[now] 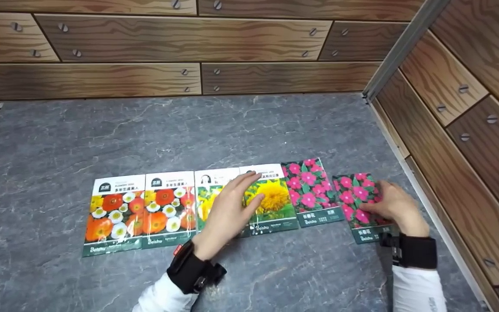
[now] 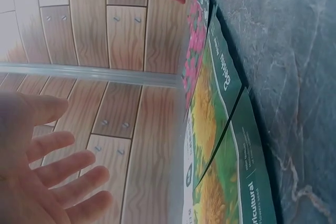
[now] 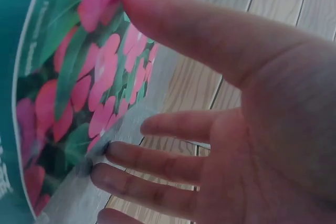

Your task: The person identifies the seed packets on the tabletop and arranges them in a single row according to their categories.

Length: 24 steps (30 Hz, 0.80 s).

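Flower seed packets lie side by side in a row on the grey marbled table. My left hand hovers over the two yellow-flower packets, its fingers spread and loosely bent with nothing in them. It partly hides the left one of these two. At the row's right end, my right hand touches a pink-flower packet. In the right wrist view the thumb rests on the packet's printed face, while the other fingers reach along its edge, nearly straight. Another pink-flower packet lies just left of it, a narrow gap between them.
Two poppy packets make up the left end of the row. Wood-patterned panels wall the back, and similar panels rise close to my right hand. The grey tabletop extends behind and in front of the row.
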{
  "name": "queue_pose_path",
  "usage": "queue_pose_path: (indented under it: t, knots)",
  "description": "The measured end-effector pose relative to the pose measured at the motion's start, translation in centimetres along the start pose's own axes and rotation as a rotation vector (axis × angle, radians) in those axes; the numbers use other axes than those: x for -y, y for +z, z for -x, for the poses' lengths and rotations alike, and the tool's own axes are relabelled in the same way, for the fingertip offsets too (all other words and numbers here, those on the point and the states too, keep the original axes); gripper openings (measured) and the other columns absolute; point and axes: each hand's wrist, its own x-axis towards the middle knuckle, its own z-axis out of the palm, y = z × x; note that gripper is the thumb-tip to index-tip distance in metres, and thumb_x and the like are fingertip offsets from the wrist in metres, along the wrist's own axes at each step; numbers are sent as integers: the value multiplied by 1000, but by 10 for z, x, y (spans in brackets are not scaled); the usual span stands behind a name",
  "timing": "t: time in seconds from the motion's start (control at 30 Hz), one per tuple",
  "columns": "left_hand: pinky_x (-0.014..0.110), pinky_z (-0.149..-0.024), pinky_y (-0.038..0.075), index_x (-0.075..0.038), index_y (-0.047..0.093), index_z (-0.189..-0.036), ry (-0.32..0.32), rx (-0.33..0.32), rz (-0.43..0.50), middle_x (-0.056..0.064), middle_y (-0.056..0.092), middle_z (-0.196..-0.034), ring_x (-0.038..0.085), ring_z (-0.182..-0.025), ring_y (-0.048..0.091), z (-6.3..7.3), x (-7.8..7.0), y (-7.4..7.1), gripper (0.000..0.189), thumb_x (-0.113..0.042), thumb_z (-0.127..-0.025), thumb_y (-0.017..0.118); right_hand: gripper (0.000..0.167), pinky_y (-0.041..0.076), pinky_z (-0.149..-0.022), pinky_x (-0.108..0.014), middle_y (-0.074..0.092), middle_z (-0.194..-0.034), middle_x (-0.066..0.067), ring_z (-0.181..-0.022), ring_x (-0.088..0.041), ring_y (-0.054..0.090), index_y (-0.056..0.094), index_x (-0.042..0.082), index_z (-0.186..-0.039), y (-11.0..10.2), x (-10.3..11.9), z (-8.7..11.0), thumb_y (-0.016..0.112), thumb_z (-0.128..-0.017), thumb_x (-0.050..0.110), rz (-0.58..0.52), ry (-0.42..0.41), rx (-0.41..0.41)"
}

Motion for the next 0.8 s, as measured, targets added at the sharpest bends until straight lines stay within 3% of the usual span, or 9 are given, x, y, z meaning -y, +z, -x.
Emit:
queue_pose_path:
  t: [0.13, 0.27, 0.37, 0.47, 0.63, 0.7, 0.77, 0.8]
  knots:
    - [50, -123, 46, -12, 58, -150, -1, -8, 4, 15, 60, -153, 33, -144, 56, 1, 0, 1, 48, -27, -105, 65, 110, 44, -112, -73, 41, -150, -47, -137, -64, 44, 27, -18, -155, 0, -2, 0, 76, -89, 55, 31, 67, 19]
    - [48, -121, 49, -12, 59, -148, -4, -16, 15, 13, 62, -150, 31, -141, 59, 2, 1, 2, 47, -26, -104, 66, 96, 52, -99, -69, 52, -139, -46, -124, -61, 55, 42, -18, -145, 2, -4, 1, 77, -88, 52, 33, 97, -23]
    - [50, -120, 49, -11, 60, -147, -9, -19, 30, 13, 63, -149, 31, -139, 61, 1, 1, 2, 46, -25, -104, 66, 76, 55, -87, -63, 59, -124, -43, -111, -58, 61, 52, -18, -134, 4, -5, 1, 74, -92, 42, -6, 85, -131]
    - [51, -120, 49, -11, 60, -146, -33, -11, 78, 14, 63, -149, 32, -139, 61, 1, 3, 1, 45, -25, -104, 66, 62, 54, -79, -60, 60, -115, -39, -103, -54, 63, 53, -17, -132, 4, -6, 2, 68, -98, 33, -70, 59, -270]
    - [52, -117, 51, -11, 60, -147, -88, 5, 232, 14, 64, -149, 33, -136, 63, -1, 5, -1, 44, -24, -106, 64, 53, 53, -81, -59, 62, -121, -42, -102, -54, 64, 50, -15, -141, -3, 0, 3, 52, -107, 27, -246, 23, -418]
    - [48, -115, 53, -12, 59, -148, -109, 8, 310, 13, 64, -149, 32, -135, 63, -2, 5, -2, 44, -25, -106, 63, 50, 54, -81, -48, 65, -125, -40, -93, -42, 68, 52, -12, -142, -9, 4, 5, 50, -108, 25, -313, 19, -469]
    - [42, -114, 54, -14, 58, -149, -125, 9, 380, 12, 63, -149, 30, -135, 64, -3, 4, -3, 43, -26, -108, 61, 46, 51, -76, -30, 69, -122, -35, -82, -17, 67, 56, -9, -140, -15, 10, 7, 51, -108, 24, -388, 19, -518]
    - [39, -114, 55, -15, 57, -149, -133, 6, 411, 12, 63, -149, 28, -135, 64, -3, 3, -3, 43, -26, -108, 60, 44, 48, -73, -22, 75, -114, -27, -78, -5, 63, 57, -8, -139, -18, 13, 8, 52, -108, 23, -437, 22, -536]
